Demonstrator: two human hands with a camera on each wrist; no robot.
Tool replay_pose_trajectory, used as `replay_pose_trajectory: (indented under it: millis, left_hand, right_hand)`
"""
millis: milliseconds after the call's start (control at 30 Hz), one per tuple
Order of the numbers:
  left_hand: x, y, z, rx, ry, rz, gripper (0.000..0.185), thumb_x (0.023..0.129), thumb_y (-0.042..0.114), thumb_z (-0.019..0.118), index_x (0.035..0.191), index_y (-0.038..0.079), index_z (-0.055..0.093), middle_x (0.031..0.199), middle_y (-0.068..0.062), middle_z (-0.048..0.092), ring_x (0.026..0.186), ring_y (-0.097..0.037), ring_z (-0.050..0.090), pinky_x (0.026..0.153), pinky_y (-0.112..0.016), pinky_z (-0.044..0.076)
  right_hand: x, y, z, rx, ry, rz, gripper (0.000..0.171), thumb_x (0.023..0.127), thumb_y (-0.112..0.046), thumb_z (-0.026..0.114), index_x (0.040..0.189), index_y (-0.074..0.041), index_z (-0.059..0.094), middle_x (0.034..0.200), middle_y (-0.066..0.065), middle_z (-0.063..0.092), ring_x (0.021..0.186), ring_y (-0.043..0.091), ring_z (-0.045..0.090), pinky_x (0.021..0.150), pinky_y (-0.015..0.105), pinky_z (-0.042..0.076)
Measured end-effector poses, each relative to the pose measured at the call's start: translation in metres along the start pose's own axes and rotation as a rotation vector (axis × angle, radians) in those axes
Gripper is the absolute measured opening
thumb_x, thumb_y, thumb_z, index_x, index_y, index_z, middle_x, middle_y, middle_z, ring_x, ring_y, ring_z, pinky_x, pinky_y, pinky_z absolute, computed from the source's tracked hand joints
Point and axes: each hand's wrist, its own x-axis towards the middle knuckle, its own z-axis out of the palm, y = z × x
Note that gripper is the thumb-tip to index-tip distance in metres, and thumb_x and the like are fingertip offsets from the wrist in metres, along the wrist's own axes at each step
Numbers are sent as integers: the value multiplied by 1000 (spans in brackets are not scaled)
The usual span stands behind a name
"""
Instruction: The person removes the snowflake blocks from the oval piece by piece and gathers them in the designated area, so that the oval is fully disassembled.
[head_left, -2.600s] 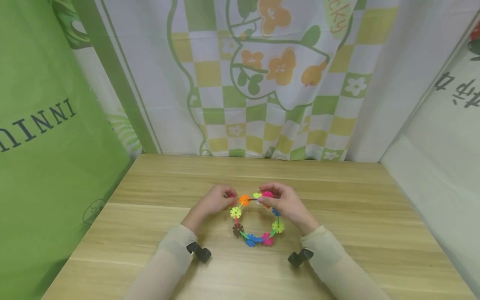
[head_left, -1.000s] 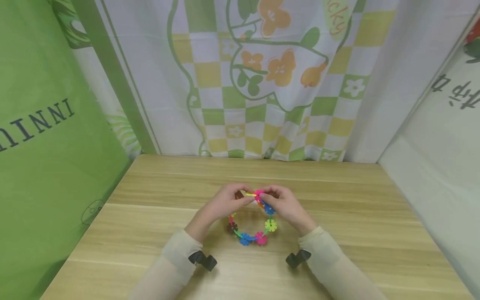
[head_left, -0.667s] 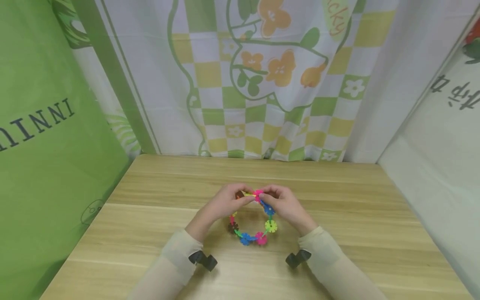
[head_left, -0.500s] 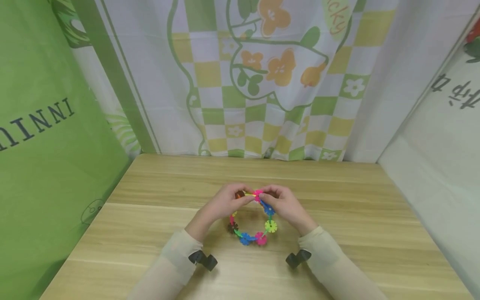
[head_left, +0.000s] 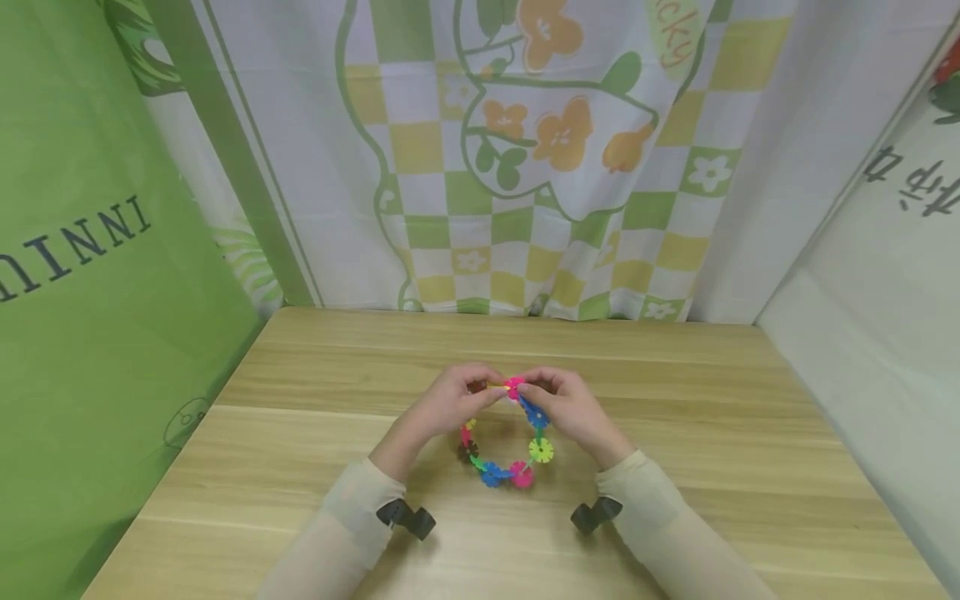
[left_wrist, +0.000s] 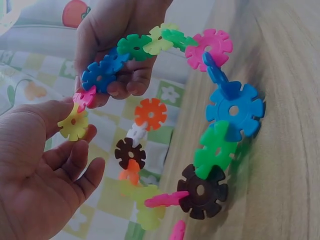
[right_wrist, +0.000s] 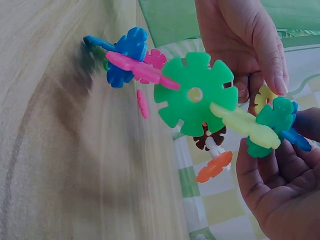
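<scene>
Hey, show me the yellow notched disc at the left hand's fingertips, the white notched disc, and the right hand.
Yellow notched disc (left_wrist: 74, 131): left wrist view, on its face below the center hole.
White notched disc (left_wrist: 136, 133): left wrist view, on its visible middle.
Right hand (head_left: 568, 407): head view, on its back.

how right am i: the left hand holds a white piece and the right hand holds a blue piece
Not quite: the left hand holds a yellow piece, as the left wrist view shows. The right hand does hold a blue piece.
</scene>
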Motion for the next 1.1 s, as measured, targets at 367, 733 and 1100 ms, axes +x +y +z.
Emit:
replay_pose_trajectory:
  millis: [367,733,1100]
  left_hand:
    - [4,8,-2,-81,-20,-11,17,95,26,67,103,15,77,97,-1,70,77,-16,60,65,-30,53]
    - [4,12,-4,-48,-53,34,20,97,25,64,106,14,78,97,6,68,78,-15,60,66,-31,54]
    - [1,15,-11,-2,-107,16,26,100,23,60,115,6,73,102,-2,63,67,-11,54,57,-27,50]
  right_hand:
    - [-3,-7,-5,0,-3,-19,29,99,-34,60,111,-10,69,105,4,71,103,33,63,84,42,52]
    - [-7,-10,-5,-1,5,-17,23,100,-27,60,109,-9,70,101,8,71,90,36,63,70,32,53]
    - [-8,-9,-6,-6,26,-6,26,100,-29,59,111,-9,70,100,10,70,84,31,62,66,30,52]
